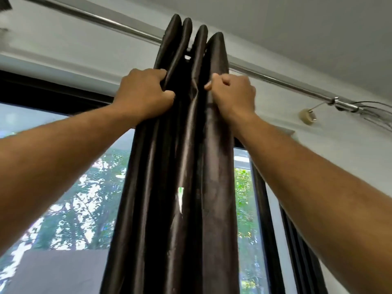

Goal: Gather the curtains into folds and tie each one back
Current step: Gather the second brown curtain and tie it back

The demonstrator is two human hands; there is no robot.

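Overhead, at the centre of the frame, a dark curtain hangs bunched into folds from a metal rod. On its left edge the left hand has its grip clamped tight, fingers curled round the outer folds. On the right edge the right hand pinches the outermost fold. Behind, a window shows trees.

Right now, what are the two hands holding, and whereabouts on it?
Both grip the dark curtain just below the rod: left hand on its left folds, right hand on its right folds.
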